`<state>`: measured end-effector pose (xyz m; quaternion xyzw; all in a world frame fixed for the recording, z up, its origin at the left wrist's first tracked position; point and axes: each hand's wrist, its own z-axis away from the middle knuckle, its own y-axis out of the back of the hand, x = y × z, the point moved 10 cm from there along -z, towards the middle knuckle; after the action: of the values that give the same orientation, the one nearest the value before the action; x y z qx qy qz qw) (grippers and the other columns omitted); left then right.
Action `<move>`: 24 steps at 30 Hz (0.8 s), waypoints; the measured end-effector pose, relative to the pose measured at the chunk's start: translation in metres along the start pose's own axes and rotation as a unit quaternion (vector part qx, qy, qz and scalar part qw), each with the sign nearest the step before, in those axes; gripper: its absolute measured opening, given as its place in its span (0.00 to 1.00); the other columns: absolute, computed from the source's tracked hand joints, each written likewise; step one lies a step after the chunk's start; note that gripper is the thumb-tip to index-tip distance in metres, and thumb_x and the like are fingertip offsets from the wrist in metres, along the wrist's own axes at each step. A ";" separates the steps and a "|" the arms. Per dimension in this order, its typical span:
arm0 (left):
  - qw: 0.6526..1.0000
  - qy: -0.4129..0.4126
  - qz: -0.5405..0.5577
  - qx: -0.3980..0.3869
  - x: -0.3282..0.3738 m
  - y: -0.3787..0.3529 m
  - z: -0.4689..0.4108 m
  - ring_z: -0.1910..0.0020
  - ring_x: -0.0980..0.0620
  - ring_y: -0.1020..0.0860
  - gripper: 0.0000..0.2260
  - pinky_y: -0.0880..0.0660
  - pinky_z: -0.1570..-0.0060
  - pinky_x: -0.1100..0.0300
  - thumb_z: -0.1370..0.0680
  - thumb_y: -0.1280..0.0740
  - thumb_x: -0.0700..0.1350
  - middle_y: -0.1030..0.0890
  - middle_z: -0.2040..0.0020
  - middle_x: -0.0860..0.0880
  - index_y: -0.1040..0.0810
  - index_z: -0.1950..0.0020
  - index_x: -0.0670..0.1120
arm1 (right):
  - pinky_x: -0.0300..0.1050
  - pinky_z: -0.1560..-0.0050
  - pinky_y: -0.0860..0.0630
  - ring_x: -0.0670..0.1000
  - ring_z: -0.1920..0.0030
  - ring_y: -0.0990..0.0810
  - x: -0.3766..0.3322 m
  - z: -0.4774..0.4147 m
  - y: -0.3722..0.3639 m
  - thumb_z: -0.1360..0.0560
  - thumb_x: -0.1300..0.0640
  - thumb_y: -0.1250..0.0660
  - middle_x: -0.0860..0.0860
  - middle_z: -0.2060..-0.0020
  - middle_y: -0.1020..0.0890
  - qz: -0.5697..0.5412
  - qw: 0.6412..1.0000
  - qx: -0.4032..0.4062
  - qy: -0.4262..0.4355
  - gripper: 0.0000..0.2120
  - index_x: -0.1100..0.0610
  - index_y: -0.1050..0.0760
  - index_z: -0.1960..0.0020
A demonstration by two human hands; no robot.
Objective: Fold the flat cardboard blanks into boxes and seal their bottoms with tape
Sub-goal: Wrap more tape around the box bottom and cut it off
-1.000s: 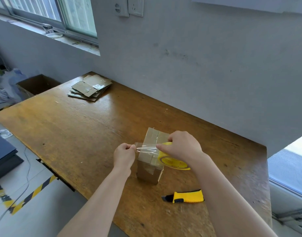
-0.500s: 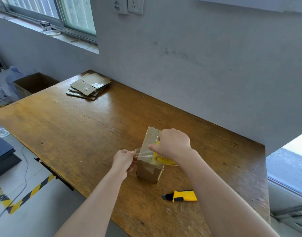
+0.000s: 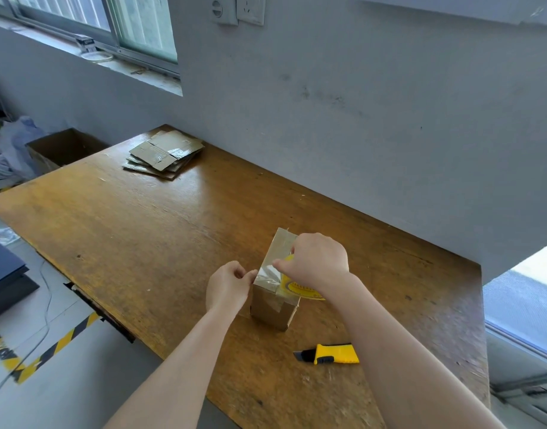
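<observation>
A small folded cardboard box stands on the wooden table, its taped face turned up. My right hand grips a yellow-cored roll of clear tape over the box's top right edge; most of the roll is hidden under the hand. A strip of clear tape runs from the roll across the box top to my left hand, which pinches the strip's free end at the box's left edge. A stack of flat cardboard blanks lies at the table's far left.
A yellow and black utility knife lies on the table near the front edge, right of the box. An open brown carton stands on the floor beyond the table's left end. The grey wall runs along the table's far side.
Both hands have come down with the stretched tape: the strip, held above the box before, now lies on the box top, and my left hand has dropped to the box's left edge.
</observation>
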<state>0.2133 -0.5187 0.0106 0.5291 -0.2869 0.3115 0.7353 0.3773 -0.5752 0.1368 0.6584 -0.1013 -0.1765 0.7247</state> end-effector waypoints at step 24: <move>0.996 0.049 0.060 -0.032 -0.017 -0.008 0.004 0.50 0.47 0.19 0.11 0.22 0.50 0.51 0.17 0.40 0.43 0.18 0.48 0.49 0.21 0.40 0.47 | 0.41 0.64 0.20 0.48 0.65 0.20 0.000 0.006 -0.001 0.25 0.37 0.36 0.47 0.67 0.21 0.002 1.000 0.008 -0.009 0.20 0.54 0.23 0.61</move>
<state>0.2076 -0.5275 -0.0059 0.4713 -0.2914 0.3718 0.7448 0.3750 -0.5808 0.1366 0.6622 -0.1110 -0.1799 0.7189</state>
